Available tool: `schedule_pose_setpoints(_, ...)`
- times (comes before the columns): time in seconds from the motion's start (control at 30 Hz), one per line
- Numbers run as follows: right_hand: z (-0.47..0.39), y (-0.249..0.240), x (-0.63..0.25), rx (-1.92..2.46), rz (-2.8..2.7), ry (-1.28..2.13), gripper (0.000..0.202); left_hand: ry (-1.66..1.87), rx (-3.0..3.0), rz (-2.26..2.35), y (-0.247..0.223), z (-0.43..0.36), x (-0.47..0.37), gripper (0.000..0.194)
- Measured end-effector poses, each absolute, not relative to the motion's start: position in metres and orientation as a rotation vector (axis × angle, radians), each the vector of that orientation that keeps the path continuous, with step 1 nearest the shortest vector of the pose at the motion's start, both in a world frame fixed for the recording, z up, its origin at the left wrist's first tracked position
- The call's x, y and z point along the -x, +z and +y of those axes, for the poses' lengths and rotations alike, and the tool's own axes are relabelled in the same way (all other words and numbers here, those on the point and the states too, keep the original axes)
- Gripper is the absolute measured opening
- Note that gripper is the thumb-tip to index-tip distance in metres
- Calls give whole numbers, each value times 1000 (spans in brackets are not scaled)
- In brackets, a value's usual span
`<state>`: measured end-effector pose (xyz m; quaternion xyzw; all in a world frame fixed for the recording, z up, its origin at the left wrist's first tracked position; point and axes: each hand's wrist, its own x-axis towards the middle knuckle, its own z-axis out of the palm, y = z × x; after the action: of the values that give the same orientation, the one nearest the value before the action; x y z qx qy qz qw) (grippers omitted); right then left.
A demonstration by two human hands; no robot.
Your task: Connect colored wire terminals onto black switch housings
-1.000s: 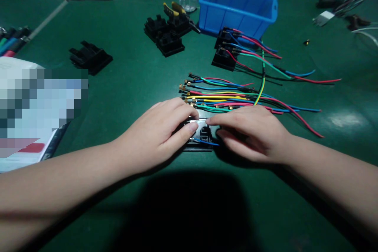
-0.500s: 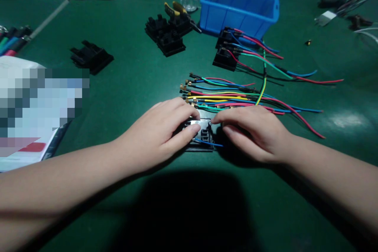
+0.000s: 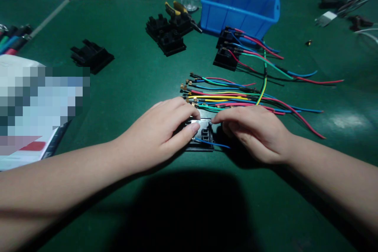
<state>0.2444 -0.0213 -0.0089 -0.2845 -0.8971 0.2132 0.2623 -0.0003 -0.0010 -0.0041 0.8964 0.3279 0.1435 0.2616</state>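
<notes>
Nearest me on the desk (image 3: 132, 86), the black module (image 3: 206, 134) lies face up, its left part covered by my left hand (image 3: 173, 122) and its right edge toward my right hand (image 3: 260, 134); a blue wire (image 3: 215, 144) leads out over that edge. Should my left grip slacken, a push at the far right corner could slide or tilt the module; a snag on the wire's loose end could tug it askew. My left grip pinches the module, thumb laid across the upper face, index finger curled at the far edge. My right hand is arched, index fingertip at the far right corner, the other fingers folded under; I cannot tell whether that grip is spread or pressed together. Just beyond lie loose coloured wires (image 3: 220, 98); farther, to the right, wired modules (image 3: 224, 61); then a blue bin (image 3: 233, 19).
</notes>
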Motion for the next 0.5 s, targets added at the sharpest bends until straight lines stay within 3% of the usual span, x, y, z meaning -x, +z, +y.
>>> schedule_pose_setpoints(0.5, -23, -8, -242, 816, -2510, 446, 16, 379, -2438, 885, -4, 0, -2, 29)
